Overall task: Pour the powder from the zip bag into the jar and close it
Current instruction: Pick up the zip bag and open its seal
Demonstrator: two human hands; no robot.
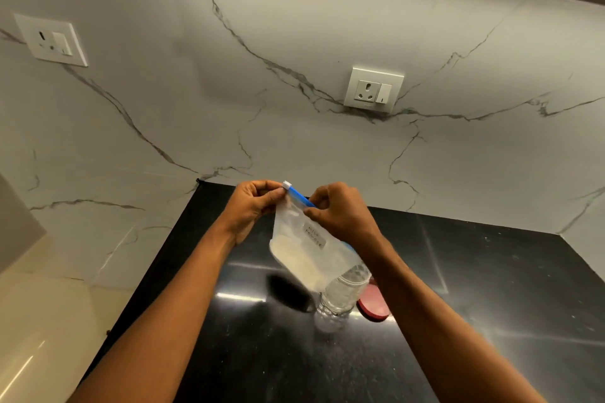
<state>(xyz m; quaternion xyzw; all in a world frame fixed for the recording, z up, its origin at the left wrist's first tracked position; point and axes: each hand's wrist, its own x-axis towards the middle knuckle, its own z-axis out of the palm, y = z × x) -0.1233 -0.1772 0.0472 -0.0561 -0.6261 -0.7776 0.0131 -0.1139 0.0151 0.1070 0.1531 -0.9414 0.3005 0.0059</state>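
A clear zip bag [302, 250] with pale powder and a blue zip strip hangs in the air above the black counter [491, 288]. My left hand [252, 206] pinches the white slider at the strip's left end. My right hand [340, 211] pinches the bag's top edge near the strip's middle. A small label with handwriting shows on the bag's front. Below the bag's lower right corner stands a clear open jar [340, 296], partly hidden by the bag. Its red lid [373, 304] lies flat on the counter just right of the jar.
A marble-patterned wall rises behind the counter, with one socket plate [373, 90] above the hands and another [52, 39] at the far left. A cream surface [39, 321] lies to the left of the counter's edge.
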